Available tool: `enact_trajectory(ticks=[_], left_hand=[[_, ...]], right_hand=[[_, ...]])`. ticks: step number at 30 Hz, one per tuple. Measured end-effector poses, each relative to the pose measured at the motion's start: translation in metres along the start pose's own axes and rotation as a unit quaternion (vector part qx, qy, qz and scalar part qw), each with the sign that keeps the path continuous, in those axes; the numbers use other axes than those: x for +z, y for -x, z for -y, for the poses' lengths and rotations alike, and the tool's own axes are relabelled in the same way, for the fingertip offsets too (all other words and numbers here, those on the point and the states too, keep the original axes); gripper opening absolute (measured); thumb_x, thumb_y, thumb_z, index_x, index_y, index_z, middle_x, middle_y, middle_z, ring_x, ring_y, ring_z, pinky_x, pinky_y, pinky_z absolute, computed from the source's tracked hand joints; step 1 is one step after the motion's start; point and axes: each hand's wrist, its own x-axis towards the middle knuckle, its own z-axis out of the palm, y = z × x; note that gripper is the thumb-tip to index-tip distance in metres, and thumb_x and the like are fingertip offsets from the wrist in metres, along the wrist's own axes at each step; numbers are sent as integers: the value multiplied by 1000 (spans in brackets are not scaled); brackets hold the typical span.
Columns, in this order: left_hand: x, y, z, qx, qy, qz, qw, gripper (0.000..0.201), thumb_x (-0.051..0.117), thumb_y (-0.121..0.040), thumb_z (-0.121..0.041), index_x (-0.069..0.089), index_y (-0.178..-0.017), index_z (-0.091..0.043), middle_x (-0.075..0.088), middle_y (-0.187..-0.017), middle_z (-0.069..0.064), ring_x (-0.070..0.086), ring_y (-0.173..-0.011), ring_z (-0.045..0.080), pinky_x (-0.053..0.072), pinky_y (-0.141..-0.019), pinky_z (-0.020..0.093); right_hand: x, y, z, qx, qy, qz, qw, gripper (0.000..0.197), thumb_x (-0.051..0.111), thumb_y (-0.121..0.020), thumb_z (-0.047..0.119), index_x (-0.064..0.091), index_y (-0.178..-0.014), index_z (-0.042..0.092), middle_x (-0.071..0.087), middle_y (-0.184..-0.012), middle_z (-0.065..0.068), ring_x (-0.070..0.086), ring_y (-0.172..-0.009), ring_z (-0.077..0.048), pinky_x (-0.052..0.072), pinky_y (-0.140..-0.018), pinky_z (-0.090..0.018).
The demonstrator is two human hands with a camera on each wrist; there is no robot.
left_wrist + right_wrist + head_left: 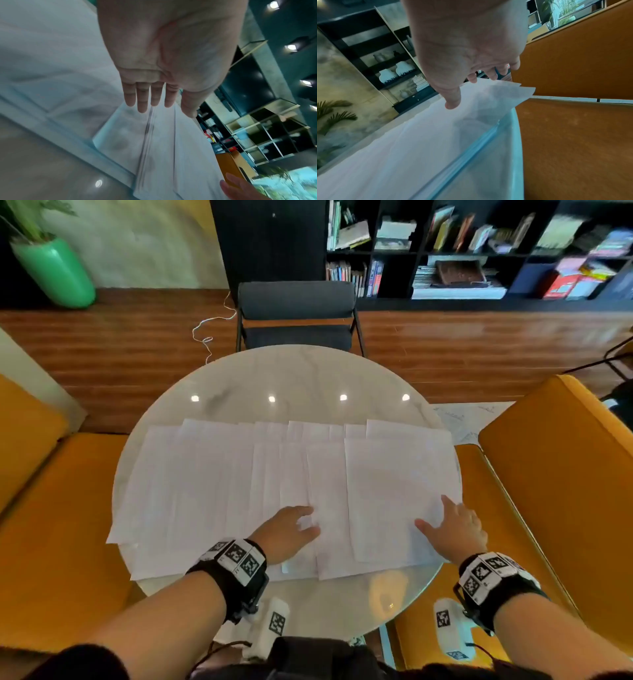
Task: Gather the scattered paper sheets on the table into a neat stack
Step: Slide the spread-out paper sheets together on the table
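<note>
Several white paper sheets lie spread in an overlapping row across the round white marble table. My left hand hovers low over the middle sheets near the front. In the left wrist view its fingers are straight and its palm faces the paper. My right hand rests on the rightmost sheet by the table's right rim. Its thumb touches the sheet. The other fingers are loosely bent at the sheet's raised corner.
A dark grey chair stands at the table's far side. Orange seats flank it on the left and right. One printed sheet lies on the wooden floor to the right. A green vase and a black bookshelf stand further back.
</note>
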Motion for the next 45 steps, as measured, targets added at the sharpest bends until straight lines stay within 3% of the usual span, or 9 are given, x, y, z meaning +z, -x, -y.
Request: enact_trajectory(ticks=[12, 18, 23, 26, 29, 33, 37, 40, 45], left_hand=[[35, -7, -18, -58, -37, -40, 997, 71, 50, -91, -46, 20, -150, -22, 29, -153, 4, 38, -135, 20, 31, -114, 37], [40, -7, -21, -71, -49, -46, 995, 73, 52, -91, -45, 20, -151, -19, 30, -152, 6, 33, -138, 22, 27, -116, 36], [41, -8, -18, -79, -70, -45, 993, 74, 51, -91, -46, 19, -151, -16, 33, -149, 11, 34, -136, 26, 27, -115, 40], [41, -7, -16, -78, -67, -45, 994, 75, 52, -90, -46, 19, -150, -16, 29, -153, 9, 33, -138, 25, 27, -116, 41], [38, -7, -15, -80, -49, -41, 995, 78, 51, -89, -49, 15, -151, -20, 25, -154, 6, 34, -137, 24, 29, -115, 41], [24, -5, -7, -95, 19, -78, 992, 85, 53, -88, -50, 4, -152, -24, 17, -159, 5, 32, -141, 25, 28, -116, 43], [5, 2, 0, -90, 151, -92, 980, 78, 53, -90, -47, 13, -151, -19, 30, -155, 0, 36, -139, 20, 29, -115, 34], [-5, 6, 0, -89, 143, -77, 983, 58, 49, -94, -43, 33, -144, -17, 47, -145, 4, 48, -129, 23, 37, -107, 31], [-13, 8, 6, -80, 90, -73, 990, 53, 42, -99, -29, 29, -147, -10, 38, -149, 3, 38, -137, 24, 28, -107, 23]], right_hand=[[20, 9, 28, -139, 17, 31, 990, 84, 50, -87, 61, 13, -154, 26, 8, -164, -12, 11, -150, -34, 15, -118, -50], [9, 9, 46, -97, -143, 52, 984, 80, 63, -86, 46, 24, -151, 24, 31, -154, -14, 31, -139, -37, 28, -112, -49], [-2, -7, 47, -20, -386, 93, 918, 86, 73, -82, 22, 23, -152, 14, 45, -145, -18, 48, -128, -37, 40, -106, -45], [-3, -6, 46, -25, -376, 116, 919, 64, 69, -86, 14, 39, -142, 7, 56, -134, -17, 55, -108, -32, 43, -91, -38], [-1, -7, 43, -46, -349, 112, 929, 38, 62, -89, 12, 52, -125, 5, 62, -119, -19, 58, -97, -33, 48, -88, -42], [-6, -1, 41, -78, -384, 113, 913, 15, 55, -95, 15, 53, -109, 12, 64, -105, -15, 59, -82, -24, 47, -66, -32], [-3, 7, 48, -64, -470, 183, 861, 11, 57, -96, 18, 58, -106, 19, 70, -110, -12, 67, -95, -31, 53, -90, -51], [-2, 18, 60, -52, -525, 226, 819, 18, 59, -94, 17, 61, -112, 13, 74, -106, -13, 69, -97, -35, 54, -88, -49], [14, 24, 77, -68, -466, 176, 865, 24, 66, -90, 24, 64, -106, 6, 72, -97, -14, 68, -88, -33, 55, -77, -41]])
